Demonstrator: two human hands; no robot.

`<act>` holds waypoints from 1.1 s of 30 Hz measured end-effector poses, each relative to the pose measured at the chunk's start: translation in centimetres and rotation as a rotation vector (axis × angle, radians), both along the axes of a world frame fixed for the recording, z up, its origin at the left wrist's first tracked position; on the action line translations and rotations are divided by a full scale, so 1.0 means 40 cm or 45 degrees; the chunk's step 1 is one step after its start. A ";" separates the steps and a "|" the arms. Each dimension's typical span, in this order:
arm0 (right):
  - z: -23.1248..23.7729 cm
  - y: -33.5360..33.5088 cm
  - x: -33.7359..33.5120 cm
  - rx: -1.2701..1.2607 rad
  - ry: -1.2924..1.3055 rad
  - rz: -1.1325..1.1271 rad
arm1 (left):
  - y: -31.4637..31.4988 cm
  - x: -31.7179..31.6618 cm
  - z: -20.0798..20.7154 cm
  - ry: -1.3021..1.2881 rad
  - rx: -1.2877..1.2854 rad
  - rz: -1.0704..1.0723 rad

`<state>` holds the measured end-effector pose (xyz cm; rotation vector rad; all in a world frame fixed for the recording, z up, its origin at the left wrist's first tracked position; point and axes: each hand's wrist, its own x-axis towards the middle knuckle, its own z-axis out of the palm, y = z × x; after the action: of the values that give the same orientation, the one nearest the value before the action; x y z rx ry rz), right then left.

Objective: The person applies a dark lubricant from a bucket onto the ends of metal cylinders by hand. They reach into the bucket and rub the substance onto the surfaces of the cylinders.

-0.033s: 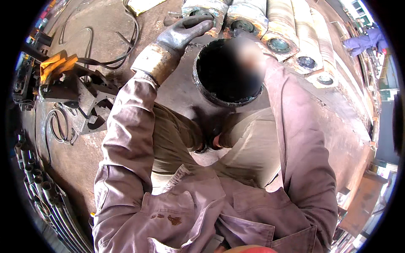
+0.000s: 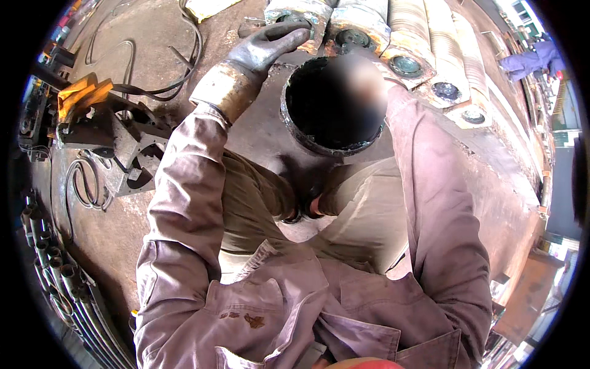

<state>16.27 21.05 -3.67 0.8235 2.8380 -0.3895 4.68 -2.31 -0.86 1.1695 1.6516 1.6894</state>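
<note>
- Two hands were in view, reaching out from two mauve sleeves.
- The left hand (image 2: pixel 265 49), in one grey-black glove with a pale stained cuff, was open, its fingers stretched toward the nearest of the pipe ends; whether it touched could not be told.
- The right hand (image 2: pixel 367 81) was blurred at the far right part of the bucket rim; whether it gripped anything could not be told.
- One round black bucket (image 2: pixel 294 136), its rim thickly smeared, stood on the floor (image 2: pixel 405 132) beyond two khaki-trousered knees, between the forearms.
- Five long pipes (image 2: pixel 407 26) lay side by side past it, showing five squarish ends, each with one round dark centre.
- One dark metal machine (image 2: pixel 138 157) sat at the left, one orange-yellow cloth (image 2: pixel 84 96) over it.
- Several thin tubes (image 2: pixel 64 264), too crowded to count, lay lower left.
</note>
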 end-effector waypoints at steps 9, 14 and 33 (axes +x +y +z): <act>-0.029 0.116 0.076 -0.365 0.240 0.241 | 0.030 0.029 0.023 -0.152 0.095 -0.063; 0.009 0.027 0.106 -0.990 0.242 0.161 | -0.015 -0.013 0.026 0.846 0.166 -0.080; -0.145 -0.108 -0.145 -0.287 0.121 0.338 | -0.033 -0.036 0.073 -0.329 0.220 0.138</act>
<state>10.45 16.73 -9.48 0.3898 2.8649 -0.7074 3.23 -3.65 2.06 0.9041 1.4566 1.9915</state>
